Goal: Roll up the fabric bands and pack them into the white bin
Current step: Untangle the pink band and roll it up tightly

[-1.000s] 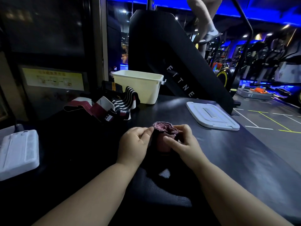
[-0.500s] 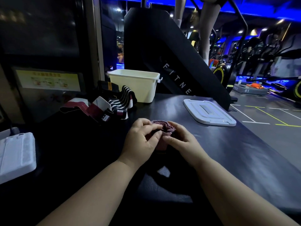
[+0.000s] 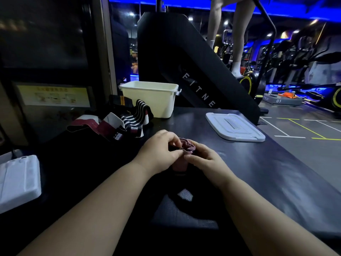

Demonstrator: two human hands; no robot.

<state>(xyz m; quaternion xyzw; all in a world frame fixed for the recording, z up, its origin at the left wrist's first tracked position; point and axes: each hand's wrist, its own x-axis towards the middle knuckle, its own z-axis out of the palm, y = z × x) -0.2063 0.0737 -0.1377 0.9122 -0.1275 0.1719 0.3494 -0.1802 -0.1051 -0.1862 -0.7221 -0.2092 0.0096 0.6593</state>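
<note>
1. Here, the left hand [image 3: 158, 148] and right hand [image 3: 204, 161] are close together over the dark surface [image 3: 276, 172], both clamped on the same pink band [image 3: 186, 147].
2. The pink band is wound into a roll that stands on end between the hands, its coiled top edge showing above the fingers.
3. The left hand's fingers curl over the near side of the roll's top and pinch the fabric there; its thumb is hidden.
4. The right hand grips the roll from the other side, lower down, with its fingertips almost meeting those of the left hand.
5. Whether the bottom of the roll touches the surface cannot be told, since the hands cover it.
6. Beyond the left hand and a little to its left lies a heap of loose bands [image 3: 127, 122], striped black and white, maroon and black, unrolled and overlapping.
7. Just behind that heap, farther from the hands, the white bin [image 3: 149, 98] stands upright and uncovered; its inside cannot be seen.
8. Beyond the right hand and to its right, a white lid [image 3: 234, 126] lies flat on the surface, apart from the bin.
9. Far to the left of the left hand lies a second white lid [image 3: 18, 180], cut off by the edge of the view.
</note>
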